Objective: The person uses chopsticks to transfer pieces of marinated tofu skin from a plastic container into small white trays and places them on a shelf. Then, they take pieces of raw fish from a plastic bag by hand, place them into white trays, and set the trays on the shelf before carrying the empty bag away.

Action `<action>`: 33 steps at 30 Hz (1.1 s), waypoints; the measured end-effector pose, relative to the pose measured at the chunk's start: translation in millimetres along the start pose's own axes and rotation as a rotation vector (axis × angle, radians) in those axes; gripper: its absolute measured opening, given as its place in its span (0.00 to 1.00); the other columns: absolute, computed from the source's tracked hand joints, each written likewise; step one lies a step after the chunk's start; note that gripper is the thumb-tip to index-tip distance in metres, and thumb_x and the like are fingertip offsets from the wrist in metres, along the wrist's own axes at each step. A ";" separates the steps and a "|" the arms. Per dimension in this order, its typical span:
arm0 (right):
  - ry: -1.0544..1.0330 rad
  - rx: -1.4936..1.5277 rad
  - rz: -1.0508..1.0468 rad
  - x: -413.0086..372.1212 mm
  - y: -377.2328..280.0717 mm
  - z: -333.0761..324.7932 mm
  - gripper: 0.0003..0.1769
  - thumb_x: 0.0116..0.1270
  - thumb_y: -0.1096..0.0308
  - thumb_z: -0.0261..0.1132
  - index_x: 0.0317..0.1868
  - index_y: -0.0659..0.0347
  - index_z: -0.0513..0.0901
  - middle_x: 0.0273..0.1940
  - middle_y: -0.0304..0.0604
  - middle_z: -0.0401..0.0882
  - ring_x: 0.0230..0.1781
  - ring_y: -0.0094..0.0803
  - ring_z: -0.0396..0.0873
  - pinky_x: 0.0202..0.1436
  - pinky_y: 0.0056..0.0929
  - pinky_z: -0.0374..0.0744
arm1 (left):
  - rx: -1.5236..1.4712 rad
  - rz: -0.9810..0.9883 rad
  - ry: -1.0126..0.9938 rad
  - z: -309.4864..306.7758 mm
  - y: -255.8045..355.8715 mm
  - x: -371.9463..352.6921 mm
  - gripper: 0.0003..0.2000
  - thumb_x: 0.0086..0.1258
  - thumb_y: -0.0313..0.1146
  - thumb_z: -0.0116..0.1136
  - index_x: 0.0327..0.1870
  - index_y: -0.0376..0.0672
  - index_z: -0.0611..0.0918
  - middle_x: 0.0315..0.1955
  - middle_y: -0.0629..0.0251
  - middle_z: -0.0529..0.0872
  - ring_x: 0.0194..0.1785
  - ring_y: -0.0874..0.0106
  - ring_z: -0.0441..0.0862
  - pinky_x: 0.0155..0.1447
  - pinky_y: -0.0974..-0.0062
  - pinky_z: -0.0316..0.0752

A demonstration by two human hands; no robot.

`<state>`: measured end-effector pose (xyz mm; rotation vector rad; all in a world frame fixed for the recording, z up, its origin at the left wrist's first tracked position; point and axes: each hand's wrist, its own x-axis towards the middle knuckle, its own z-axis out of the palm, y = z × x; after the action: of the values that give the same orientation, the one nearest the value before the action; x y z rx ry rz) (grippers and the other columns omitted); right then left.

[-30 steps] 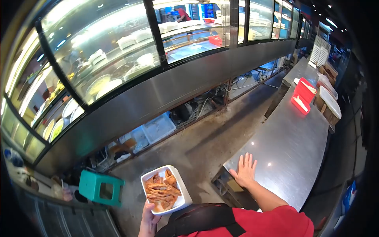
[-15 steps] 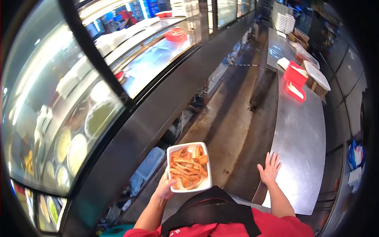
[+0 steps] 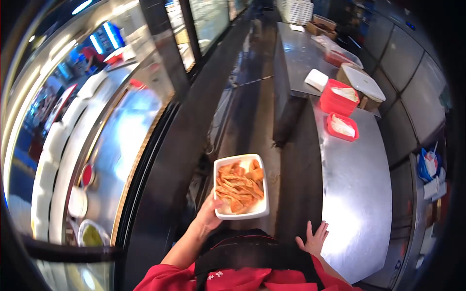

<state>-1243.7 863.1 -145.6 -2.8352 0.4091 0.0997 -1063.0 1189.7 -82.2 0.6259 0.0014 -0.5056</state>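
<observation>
My left hand is closed on the near left side of a white square bowl, thumb over the rim and fingers hidden beneath. Orange-brown strips of food fill the bowl, which is held out in front of my black apron over the aisle floor. Lower right, my right hand has its fingers spread and holds nothing. It is beside the left edge of the steel counter, low and close to my body.
Two red containers with white contents, a larger one and a smaller one, stand on the counter. Behind them are a white-lidded box and stacked white containers. A glass-fronted display lines the left; the narrow floor aisle runs ahead.
The view has moved forward and turned, bringing the red containers closer. My right hand has drawn back from the counter top toward my body. The bowl stays in my left hand.
</observation>
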 end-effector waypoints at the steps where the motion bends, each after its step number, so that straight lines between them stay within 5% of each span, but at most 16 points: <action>1: 0.011 -0.001 0.028 19.2 -14.0 8.5 0.41 0.57 0.47 0.63 0.66 0.58 0.62 0.67 0.75 0.38 0.70 0.69 0.35 0.66 0.66 0.43 | 0.004 -0.016 -0.015 -1.5 10.4 25.4 0.38 0.53 0.33 0.62 0.66 0.40 0.59 0.61 0.58 0.69 0.62 0.64 0.69 0.65 0.66 0.66; 4: 0.206 0.050 0.314 94.2 -41.1 20.5 0.37 0.60 0.51 0.62 0.65 0.60 0.63 0.67 0.71 0.42 0.70 0.67 0.39 0.67 0.63 0.46 | -0.014 -0.042 -0.063 -4.3 36.0 100.5 0.37 0.54 0.33 0.61 0.66 0.40 0.59 0.61 0.58 0.69 0.62 0.63 0.69 0.65 0.66 0.66; 6: 0.232 0.343 0.017 152.6 -51.6 10.1 0.34 0.60 0.58 0.63 0.64 0.63 0.64 0.67 0.66 0.48 0.70 0.65 0.43 0.68 0.57 0.50 | -0.035 -0.060 -0.098 -11.1 53.3 161.5 0.36 0.54 0.33 0.61 0.66 0.40 0.59 0.61 0.57 0.69 0.63 0.63 0.69 0.65 0.65 0.65; 7: 0.358 0.355 -0.043 182.0 -72.3 0.3 0.28 0.59 0.64 0.64 0.58 0.67 0.70 0.62 0.62 0.62 0.66 0.58 0.57 0.66 0.47 0.61 | -0.016 -0.081 -0.091 -20.0 60.2 192.4 0.36 0.55 0.33 0.60 0.66 0.40 0.59 0.61 0.57 0.69 0.63 0.63 0.69 0.65 0.65 0.65; 8: 0.358 0.361 -0.023 210.3 -82.4 -1.8 0.28 0.59 0.64 0.64 0.58 0.67 0.70 0.62 0.62 0.62 0.66 0.58 0.57 0.66 0.47 0.61 | 0.003 -0.109 -0.075 -29.1 66.3 218.8 0.35 0.55 0.33 0.59 0.66 0.40 0.59 0.61 0.57 0.68 0.63 0.63 0.68 0.65 0.65 0.65; 10: 0.229 0.574 -0.031 274.6 -97.1 -9.0 0.21 0.58 0.68 0.65 0.51 0.69 0.75 0.53 0.60 0.72 0.58 0.53 0.69 0.60 0.41 0.70 | -0.013 -0.101 -0.202 -27.9 82.3 280.9 0.35 0.55 0.32 0.57 0.67 0.41 0.58 0.62 0.57 0.68 0.63 0.63 0.68 0.65 0.65 0.65; 11: 0.364 0.493 -0.076 303.2 -105.1 -6.0 0.17 0.57 0.68 0.65 0.45 0.70 0.78 0.43 0.55 0.78 0.45 0.44 0.79 0.49 0.35 0.76 | 0.009 -0.109 -0.189 -26.0 94.6 305.9 0.35 0.55 0.32 0.57 0.67 0.41 0.58 0.61 0.57 0.68 0.63 0.63 0.68 0.65 0.65 0.65; 14: 0.120 0.776 0.148 373.1 -128.0 -23.5 0.16 0.56 0.68 0.66 0.44 0.67 0.79 0.41 0.52 0.79 0.39 0.38 0.80 0.43 0.31 0.78 | 0.023 -0.127 -0.186 -5.1 128.8 381.7 0.35 0.55 0.32 0.58 0.66 0.41 0.58 0.61 0.57 0.68 0.63 0.63 0.68 0.65 0.65 0.65; 22: 0.187 0.957 0.338 530.6 -118.7 -17.0 0.13 0.57 0.69 0.66 0.41 0.68 0.81 0.33 0.47 0.82 0.31 0.27 0.81 0.36 0.25 0.77 | 0.033 -0.145 -0.191 6.3 176.5 601.4 0.35 0.55 0.32 0.58 0.66 0.42 0.58 0.61 0.57 0.67 0.63 0.63 0.68 0.64 0.64 0.66; 23: 0.176 0.966 0.334 556.6 -111.8 -15.7 0.09 0.61 0.75 0.63 0.40 0.72 0.80 0.30 0.43 0.82 0.32 0.26 0.82 0.36 0.22 0.78 | 0.035 -0.149 -0.193 9.4 180.2 631.3 0.35 0.55 0.32 0.58 0.66 0.42 0.58 0.61 0.57 0.67 0.63 0.63 0.68 0.64 0.64 0.66; 28: 0.220 1.125 0.284 730.4 -112.6 -75.1 0.10 0.62 0.72 0.63 0.41 0.70 0.80 0.31 0.43 0.82 0.32 0.25 0.81 0.37 0.22 0.78 | 0.043 -0.178 -0.124 23.6 221.1 758.8 0.34 0.56 0.32 0.57 0.67 0.43 0.58 0.61 0.58 0.68 0.63 0.62 0.68 0.65 0.63 0.65; 33: 0.201 1.136 0.202 879.6 -102.4 -128.8 0.11 0.63 0.72 0.62 0.41 0.72 0.80 0.31 0.45 0.82 0.31 0.26 0.81 0.38 0.22 0.78 | 0.100 0.024 -0.175 44.5 270.3 875.4 0.34 0.56 0.32 0.57 0.66 0.40 0.59 0.61 0.58 0.69 0.63 0.63 0.68 0.66 0.65 0.64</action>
<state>-368.4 686.3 -88.9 -1.6829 0.5572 -0.2920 -177.8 956.2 -26.8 0.6770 -0.1974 -0.5386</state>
